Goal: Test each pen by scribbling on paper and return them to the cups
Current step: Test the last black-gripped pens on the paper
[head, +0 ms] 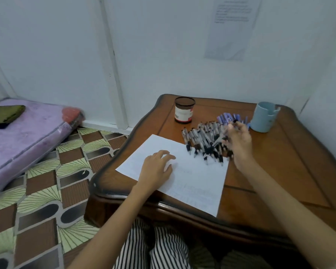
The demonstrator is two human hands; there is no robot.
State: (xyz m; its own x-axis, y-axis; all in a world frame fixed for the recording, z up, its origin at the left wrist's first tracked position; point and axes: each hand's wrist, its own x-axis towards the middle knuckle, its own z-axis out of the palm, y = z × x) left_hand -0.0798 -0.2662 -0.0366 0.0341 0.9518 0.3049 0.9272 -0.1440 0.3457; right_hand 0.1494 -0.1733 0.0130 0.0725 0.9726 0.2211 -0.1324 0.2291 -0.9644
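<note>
Head view shows the picking step: the right hand [239, 140] is over the pile [204, 140] of pens. Its fingers are curled round one pen [234, 121], as far as the blur lets me read it. This pen is above the pile, not yet over the paper [192, 181]. The left hand [155, 167] lies on the paper with relaxed, spread fingers; it grips nothing and only rests on the sheet on the table [279, 171]. I judge the task to be near its beginning, because no pen stands above the rim of either cup and the pile is large. The next move, I think, calls for bringing the pen tip down to a free part of the paper beside the left hand, with the sheet held from sliding. Counted: one paper, with faint marks toward its near edge, and two cups, a dark cup [184, 113] behind the pile and a blue mug [264, 118] to its right. The pens I cannot count exactly (they overlap and are blurred), but there are clearly more than twenty. Grey ones with black grips lie in front, and a smaller group of blue pens [227, 117] behind.
</note>
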